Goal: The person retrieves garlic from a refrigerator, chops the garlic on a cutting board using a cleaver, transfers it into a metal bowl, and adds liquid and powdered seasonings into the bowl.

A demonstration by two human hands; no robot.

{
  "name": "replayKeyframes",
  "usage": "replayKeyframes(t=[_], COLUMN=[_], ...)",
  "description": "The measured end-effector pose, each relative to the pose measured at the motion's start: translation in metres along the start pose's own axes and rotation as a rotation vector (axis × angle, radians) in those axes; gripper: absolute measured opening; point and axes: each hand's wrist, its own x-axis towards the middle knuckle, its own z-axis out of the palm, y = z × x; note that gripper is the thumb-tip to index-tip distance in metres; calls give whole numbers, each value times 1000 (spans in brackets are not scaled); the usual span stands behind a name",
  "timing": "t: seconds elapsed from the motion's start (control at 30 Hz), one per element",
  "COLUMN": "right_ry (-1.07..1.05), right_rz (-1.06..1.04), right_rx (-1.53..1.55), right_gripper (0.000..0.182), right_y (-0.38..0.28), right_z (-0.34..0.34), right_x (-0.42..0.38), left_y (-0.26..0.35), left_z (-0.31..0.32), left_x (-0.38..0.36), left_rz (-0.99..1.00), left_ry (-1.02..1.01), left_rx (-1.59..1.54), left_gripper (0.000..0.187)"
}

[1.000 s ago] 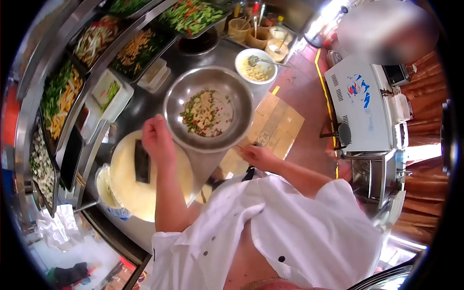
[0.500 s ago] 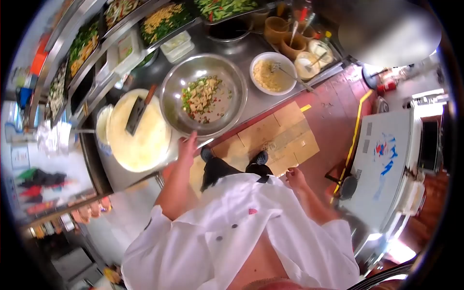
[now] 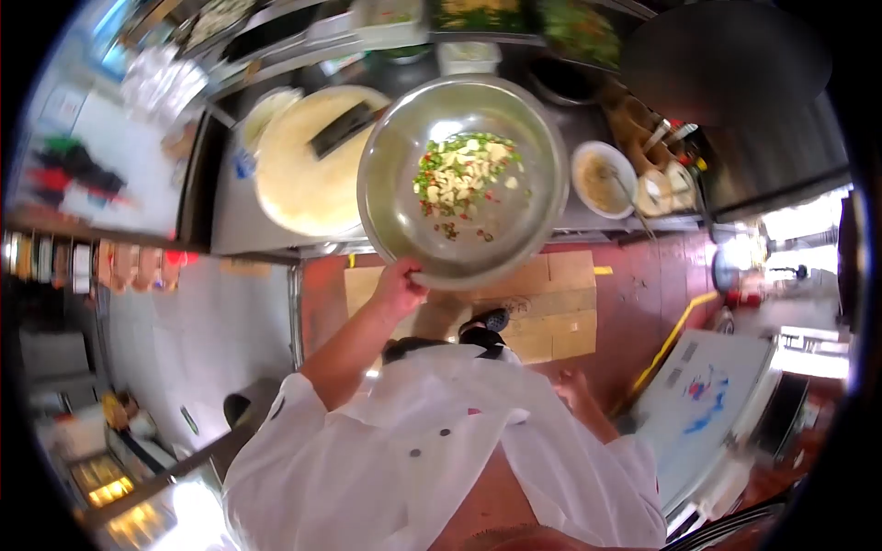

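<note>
A large steel mixing bowl (image 3: 386,225) holds chopped green and red pieces with pale slices (image 3: 459,174). My left hand (image 3: 401,289) is closed on the bowl's near-left rim, and the bowl is lifted and tilted, its near side out past the counter edge. At my right side, away from the counter, hangs my right hand (image 3: 574,390); its fingers look loosely curled, with nothing seen in them. Left of the bowl lies a round cutting board (image 3: 299,188), bearing a cleaver (image 3: 342,130) whose handle end the bowl partly hides.
To the bowl's right is a white bowl (image 3: 588,202) of pale food with a spoon. Brown containers (image 3: 634,133) and white tubs (image 3: 666,188) stand beyond. Food trays (image 3: 478,14) line the back. Cardboard (image 3: 570,317) covers the floor; a white chest (image 3: 703,390) stands right.
My left hand has taken hold of the bowl's rim, and the bowl has come up and nearer to me. My view has turned left. The right hand stays low.
</note>
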Motion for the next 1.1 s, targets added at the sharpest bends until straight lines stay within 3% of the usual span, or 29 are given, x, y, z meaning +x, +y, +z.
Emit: replayKeyframes(t=[0.1, 0.17, 0.23, 0.33, 0.4, 0.43, 0.53, 0.57, 0.6, 0.67, 0.73, 0.77, 0.83, 0.87, 0.9, 1.0, 1.03, 1.07, 1.1], right_ry=[-112, -145, -171, -213, -258, -307, -459, -389, -370, -437, -585, -659, -674, -729, -803, -930, -947, -921, -965], right_rz=[21, -17, -82, -196, -282, -336, -853, -639, -700, -795, -735, -697, -742, -739, -708, -830, -925, -1062, -1392], right_rx=[-66, -115, -145, -119, -56, -38, -327, -447, -504, -580, -500, -459, -538, -568, -599, -1190, -1351, -1506, -1698], right_gripper=[14, 15, 16, 18, 20, 21, 24, 26, 27, 28, 28, 29, 27, 27, 24, 26, 29, 32, 38], right_y=[-22, -57, -107, -204, -266, -291, -388, -445, -475, -504, -530, -536, -570, -584, -580, -609, -609, -624, -642], right_z=[64, 109, 156, 233, 296, 335, 435, 476, 486, 572, 644, 679, 722, 766, 817, 940, 978, 1018, 1067], right_x=[3, 13, 23, 36, 40, 36, -39, -117, -118, -122, -154, -166, -197, -204, -163, -202, -210, -211, -222], left_y=[73, 111, 157, 204, 231, 241, 276, 286, 288, 305, 309, 308, 295, 299, 293, 297, 293, 295, 305], left_z=[-26, -41, -144, -187, -269, -307, -375, -401, -418, -486, -552, -565, -596, -606, -631, -625, -634, -661, -690], left_x=[-129, -200, -234, -337, -359, -382, -449, -464, -453, -473, -488, -502, -498, -513, -521, -559, -568, -550, -541], left_rz=[142, 290, 283, 450, 492, 550, 629, 658, 676, 723, 738, 745, 766, 807, 834, 937, 1017, 1068, 1134], left_ry=[-27, 71, 78, 394, 355, 391, 452, 459, 422, 376, 393, 520, 397, 442, 384, 414, 357, 289, 254], left_rx=[90, 147, 125, 132, 31, -29, -217, -274, -344, -470, -596, -664, -749, -767, -811, -1025, -1039, -1050, -1058], left_gripper=[12, 15, 18, 18, 22, 21, 21, 23, 24, 27, 29, 32, 38, 42, 52, 29, 32, 33, 35])
